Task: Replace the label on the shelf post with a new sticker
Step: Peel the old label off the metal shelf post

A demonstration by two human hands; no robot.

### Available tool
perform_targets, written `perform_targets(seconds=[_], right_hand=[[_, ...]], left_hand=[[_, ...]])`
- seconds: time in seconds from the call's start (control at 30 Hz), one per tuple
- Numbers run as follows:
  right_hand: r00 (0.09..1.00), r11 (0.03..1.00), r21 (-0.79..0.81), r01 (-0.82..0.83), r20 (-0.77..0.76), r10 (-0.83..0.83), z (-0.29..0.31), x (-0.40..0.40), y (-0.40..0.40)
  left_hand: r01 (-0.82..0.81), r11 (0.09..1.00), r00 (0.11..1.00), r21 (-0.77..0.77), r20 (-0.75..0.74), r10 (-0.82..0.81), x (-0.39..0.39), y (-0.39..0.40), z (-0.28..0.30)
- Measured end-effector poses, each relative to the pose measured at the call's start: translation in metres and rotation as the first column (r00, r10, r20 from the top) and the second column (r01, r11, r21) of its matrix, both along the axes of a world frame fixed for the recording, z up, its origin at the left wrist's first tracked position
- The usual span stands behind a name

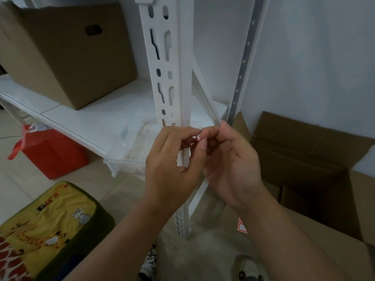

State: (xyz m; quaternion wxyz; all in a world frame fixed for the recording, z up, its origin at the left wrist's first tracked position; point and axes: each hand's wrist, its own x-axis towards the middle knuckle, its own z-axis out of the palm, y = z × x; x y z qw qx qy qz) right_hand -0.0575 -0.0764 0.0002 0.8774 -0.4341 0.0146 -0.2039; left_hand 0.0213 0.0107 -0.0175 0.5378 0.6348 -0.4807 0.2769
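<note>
White post (172, 63) right behind both hands, left hand (170, 159) and right hand (229, 159) pinching a tiny white sticker (198, 137) between their fingertips, clear tray (121, 147) on the shelf (85, 118)

Box (67, 55) on shelf (97, 118), left of post (168, 74); tray (129, 145) beside post.

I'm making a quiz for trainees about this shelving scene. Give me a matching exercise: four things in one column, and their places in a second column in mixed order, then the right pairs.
Things:
1. closed cardboard box
2. red bag
3. clear plastic tray
4. small sticker piece

Places:
A. on the floor under the shelf
B. pinched between the fingertips of the left hand and right hand
C. on the shelf, far left
D. at the shelf's front edge, beside the shelf post

Pairs: 1-C, 2-A, 3-D, 4-B
</note>
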Motion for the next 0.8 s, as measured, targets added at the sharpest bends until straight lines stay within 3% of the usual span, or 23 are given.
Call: perform_targets(seconds=[0.4,0.6,0.8], right_hand=[[0.987,0.99,0.056,0.127,-0.103,-0.121,-0.0007,0.0037,-0.0034],[0.982,0.988,-0.009,0.154,-0.11,-0.154,-0.0016,0.0055,-0.004],[0.981,0.988,-0.022,0.156,-0.114,-0.157,-0.0034,0.0062,-0.0059]], left_hand=[[-0.006,1.0,0.999,0.025,-0.034,0.007,0.0038,0.0003,-0.0028],[-0.016,1.0,0.997,0.016,-0.075,0.017,0.0049,0.0013,-0.0026],[-0.032,0.996,0.983,-0.079,-0.18,0.017,0.0078,0.0029,-0.0003]])
